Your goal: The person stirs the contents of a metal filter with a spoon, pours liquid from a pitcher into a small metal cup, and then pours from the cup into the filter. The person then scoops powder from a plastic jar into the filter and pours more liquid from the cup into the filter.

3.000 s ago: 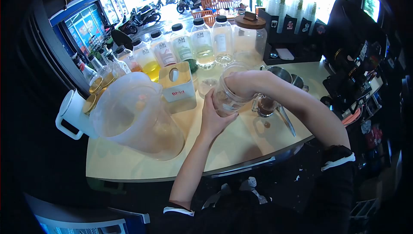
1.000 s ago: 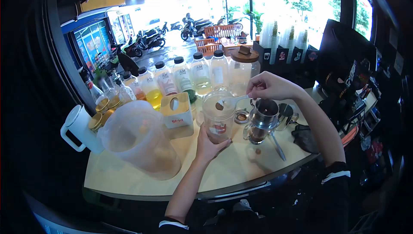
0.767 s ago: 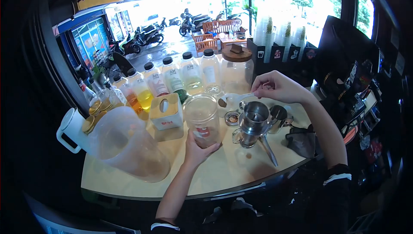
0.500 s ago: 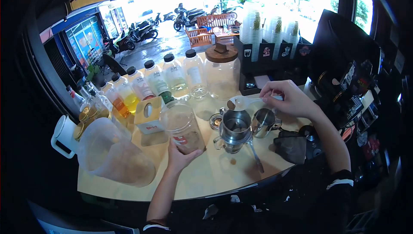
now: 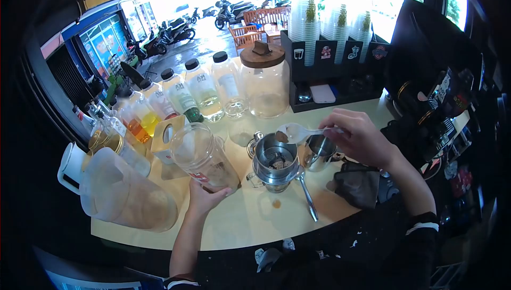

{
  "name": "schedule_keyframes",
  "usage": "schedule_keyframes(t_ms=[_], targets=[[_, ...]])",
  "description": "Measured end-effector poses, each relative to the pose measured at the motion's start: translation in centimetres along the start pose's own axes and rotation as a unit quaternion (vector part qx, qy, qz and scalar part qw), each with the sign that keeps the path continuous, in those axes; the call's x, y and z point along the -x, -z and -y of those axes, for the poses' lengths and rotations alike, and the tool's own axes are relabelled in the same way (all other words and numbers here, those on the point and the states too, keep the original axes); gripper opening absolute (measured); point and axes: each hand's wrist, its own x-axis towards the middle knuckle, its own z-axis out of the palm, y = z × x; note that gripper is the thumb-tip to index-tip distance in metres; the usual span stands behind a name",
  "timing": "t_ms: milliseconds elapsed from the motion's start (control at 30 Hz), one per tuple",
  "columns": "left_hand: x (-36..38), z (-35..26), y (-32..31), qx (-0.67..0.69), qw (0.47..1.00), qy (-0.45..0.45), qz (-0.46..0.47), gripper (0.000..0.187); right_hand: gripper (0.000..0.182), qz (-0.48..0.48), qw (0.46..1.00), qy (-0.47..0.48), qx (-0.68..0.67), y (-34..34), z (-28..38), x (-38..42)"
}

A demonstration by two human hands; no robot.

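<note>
My left hand (image 5: pixel 208 198) is wrapped around the lower side of a clear jar (image 5: pixel 213 157), which leans and has a little brown powder low inside. In my right hand (image 5: pixel 357 134) is a white plastic scoop (image 5: pixel 298 132), pinched by its handle. Some brown powder sits at the scoop's tip, over the rim of a metal drip filter (image 5: pixel 275 172). Dark grounds show inside the filter, which stands on a glass cup with a handle. A metal spoon (image 5: pixel 307 197) lies beside it, and a steel pitcher (image 5: pixel 318 158) stands behind, partly under my right hand.
A large translucent pitcher (image 5: pixel 125 194) stands at left. Several black-capped bottles (image 5: pixel 205 90) and a wooden-lidded jar (image 5: pixel 264 90) line the back. Stacked plastic cups (image 5: pixel 304 23) rise from a black holder. A dark cloth (image 5: pixel 355 184) lies at right; a brown spot marks the counter.
The view has shifted slightly, moving most counter items left. The scoop now sits lower against the filter's rim, with its bowl tilted more. The left hand still holds the jar.
</note>
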Motion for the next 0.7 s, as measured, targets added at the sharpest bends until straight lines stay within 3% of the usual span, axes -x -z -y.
schedule_keyframes(t_ms=[67,133,500,700], targets=[[0.1,0.0,0.3,-0.016,1.0,0.004,0.007,0.064,0.01,-0.003,1.0,0.0,-0.013,0.0,-0.1,-0.1],[0.1,1.0,0.8,-0.013,0.997,0.056,0.042,0.094,0.01,-0.006,1.0,-0.004,-0.028,-0.1,-0.3,-0.1],[0.1,1.2,1.1,-0.023,0.997,0.046,0.059,0.091,0.009,0.009,0.999,-0.02,-0.03,-0.5,0.1,-0.3],[0.2,0.8,1.1,-0.024,0.997,0.045,0.051,0.089,0.009,-0.021,0.998,0.018,-0.052,-0.4,0.7,0.2]])
